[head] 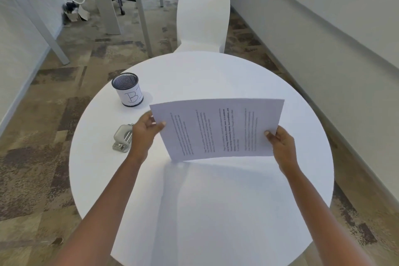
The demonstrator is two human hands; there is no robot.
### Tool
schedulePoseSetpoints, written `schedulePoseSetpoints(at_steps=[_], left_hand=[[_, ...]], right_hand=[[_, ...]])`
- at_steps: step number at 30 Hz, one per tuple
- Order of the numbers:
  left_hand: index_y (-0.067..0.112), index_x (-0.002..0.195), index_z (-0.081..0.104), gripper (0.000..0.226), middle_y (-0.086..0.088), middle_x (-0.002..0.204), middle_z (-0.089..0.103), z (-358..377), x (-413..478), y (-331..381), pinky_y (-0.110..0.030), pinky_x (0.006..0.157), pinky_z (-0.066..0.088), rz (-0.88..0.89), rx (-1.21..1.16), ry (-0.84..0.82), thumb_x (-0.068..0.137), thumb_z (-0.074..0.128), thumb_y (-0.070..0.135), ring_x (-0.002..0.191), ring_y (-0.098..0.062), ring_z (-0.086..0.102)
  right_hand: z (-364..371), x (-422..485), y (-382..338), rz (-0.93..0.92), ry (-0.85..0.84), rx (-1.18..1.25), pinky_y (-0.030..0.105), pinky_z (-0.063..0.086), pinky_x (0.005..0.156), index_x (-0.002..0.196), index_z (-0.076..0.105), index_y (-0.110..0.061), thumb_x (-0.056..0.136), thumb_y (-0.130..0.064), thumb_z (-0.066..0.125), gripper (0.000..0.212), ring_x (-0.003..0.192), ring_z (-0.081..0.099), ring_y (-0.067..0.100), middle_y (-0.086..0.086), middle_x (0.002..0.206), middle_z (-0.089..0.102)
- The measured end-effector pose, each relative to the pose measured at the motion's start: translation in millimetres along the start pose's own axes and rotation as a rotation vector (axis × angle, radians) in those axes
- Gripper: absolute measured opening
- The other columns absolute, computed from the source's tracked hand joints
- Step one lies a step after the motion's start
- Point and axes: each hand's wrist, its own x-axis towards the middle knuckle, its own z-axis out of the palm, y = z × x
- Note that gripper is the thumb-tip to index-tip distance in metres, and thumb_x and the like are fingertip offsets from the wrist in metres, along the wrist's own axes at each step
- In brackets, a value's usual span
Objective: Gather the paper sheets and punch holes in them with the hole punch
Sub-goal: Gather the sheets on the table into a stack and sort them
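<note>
Both bare forearms reached forward from the bottom of the view over the round white table (pixel 216 75), converging slightly toward its middle. The left hand (pixel 145 129) was raised above the tabletop with the wrist nearly straight, its thumb lying across the front of the white printed paper sheets (pixel 218 128) at their left edge and the fingers curled behind, pinching that edge closed. The right hand (pixel 279 143) gripped the lower right corner of the same sheets in the same way, thumb on the printed face, fingers wrapped behind out of sight. Between the two hands the sheets stood lifted off the table, tilted with the lines of text running sideways, and cast a soft shadow on the surface below. How many sheets were in the stack could not be told.

The small grey metal hole punch (pixel 122 139) lay on the table just beside the left wrist, partly covered by it. Farther back on the left stood a black mesh pen cup (pixel 127 89) wrapped in a white label with handwritten letters. A white moulded chair (pixel 203 19) was beyond the table's far edge.
</note>
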Motion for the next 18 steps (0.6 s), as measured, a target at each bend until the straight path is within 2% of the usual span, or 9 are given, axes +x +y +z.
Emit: schedulePoseSetpoints(at_steps=[2, 4, 6, 8, 10, 12, 14, 16, 18], left_hand=[[0.014, 0.121, 0.051, 0.045, 0.001, 0.101, 0.064, 1.0, 3.9, 13.1, -0.016, 0.079, 0.047, 0.081, 0.112, 0.046, 0.081, 0.064, -0.001, 0.091, -0.004, 0.060], [0.016, 0.129, 0.046, 0.059, -0.001, 0.121, 0.053, 1.4, 4.6, 23.4, -0.026, 0.094, 0.038, 0.239, 0.360, 0.012, 0.076, 0.072, 0.011, 0.110, -0.011, 0.049], [0.015, 0.133, 0.043, 0.077, 0.005, 0.127, 0.045, 4.5, 2.0, 34.2, -0.026, 0.103, 0.029, 0.365, 0.505, -0.140, 0.068, 0.075, 0.042, 0.119, -0.010, 0.040], [0.017, 0.135, 0.041, 0.095, 0.008, 0.132, 0.042, 12.3, -1.3, 43.2, -0.029, 0.109, 0.024, 0.402, 0.645, -0.317, 0.059, 0.064, 0.069, 0.126, -0.011, 0.035], [0.021, 0.136, 0.040, 0.086, 0.007, 0.137, 0.043, 21.2, -3.1, 46.7, -0.037, 0.113, 0.022, 0.444, 0.756, -0.388, 0.064, 0.067, 0.059, 0.132, -0.013, 0.033], [0.024, 0.131, 0.045, 0.067, 0.012, 0.129, 0.048, 29.8, -4.1, 49.3, -0.020, 0.107, 0.029, 0.492, 0.687, -0.396, 0.071, 0.072, 0.037, 0.122, -0.001, 0.041], [0.030, 0.117, 0.054, 0.045, 0.014, 0.113, 0.058, 36.4, -4.8, 51.1, 0.002, 0.084, 0.035, 0.422, 0.537, -0.394, 0.077, 0.072, 0.020, 0.096, 0.017, 0.051], [0.031, 0.092, 0.063, 0.020, 0.007, 0.087, 0.066, 41.6, -5.1, 52.2, 0.001, 0.061, 0.039, 0.302, 0.440, -0.375, 0.081, 0.067, 0.015, 0.068, 0.017, 0.056], [0.028, 0.073, 0.065, 0.020, 0.012, 0.066, 0.065, 44.3, -4.2, 49.8, -0.004, 0.053, 0.038, 0.258, 0.378, -0.336, 0.084, 0.063, 0.012, 0.054, 0.011, 0.054]], right_hand=[[-5.1, 6.3, -16.3, -0.105, 0.018, -0.080, 0.029, 0.042, 0.067, 0.089, 0.056, -0.001, 0.093, -0.011, 0.047, 0.014, 0.076, 0.054, 0.023, 0.013, 0.085, 0.061], [-9.3, 8.6, -37.7, -0.203, 0.032, -0.144, 0.009, 0.037, 0.056, 0.080, 0.051, -0.009, 0.090, -0.021, 0.044, 0.017, 0.065, 0.051, 0.009, 0.001, 0.074, 0.055], [-12.0, 9.2, -59.4, -0.307, 0.044, -0.220, 0.002, 0.035, 0.052, 0.074, 0.046, -0.020, 0.088, -0.023, 0.040, 0.016, 0.062, 0.050, -0.005, -0.008, 0.069, 0.051], [-13.8, 10.2, -77.1, -0.397, 0.041, -0.273, 0.000, 0.033, 0.056, 0.078, 0.049, -0.019, 0.088, -0.018, 0.039, 0.014, 0.065, 0.050, -0.002, -0.005, 0.073, 0.054], [-14.2, 11.0, -91.5, -0.465, 0.024, -0.308, 0.005, 0.034, 0.063, 0.086, 0.055, -0.013, 0.087, -0.015, 0.040, 0.016, 0.070, 0.048, 0.013, 0.001, 0.081, 0.056], [-13.3, 11.4, -103.9, -0.518, -0.006, -0.323, 0.016, 0.036, 0.067, 0.090, 0.057, -0.010, 0.086, -0.014, 0.040, 0.018, 0.076, 0.048, 0.019, 0.002, 0.083, 0.056], [-12.8, 11.5, -111.0, -0.560, -0.019, -0.316, 0.015, 0.035, 0.069, 0.090, 0.057, -0.013, 0.087, -0.015, 0.041, 0.016, 0.079, 0.046, 0.016, 0.000, 0.084, 0.055], [-13.5, 11.9, -112.3, -0.583, 0.023, -0.307, 0.013, 0.033, 0.070, 0.093, 0.058, -0.015, 0.087, -0.019, 0.044, 0.015, 0.083, 0.045, 0.010, -0.004, 0.089, 0.055], [-14.6, 11.8, -106.8, -0.588, 0.127, -0.310, 0.015, 0.032, 0.083, 0.105, 0.057, -0.015, 0.087, -0.022, 0.050, 0.020, 0.098, 0.044, 0.007, -0.006, 0.103, 0.052]])
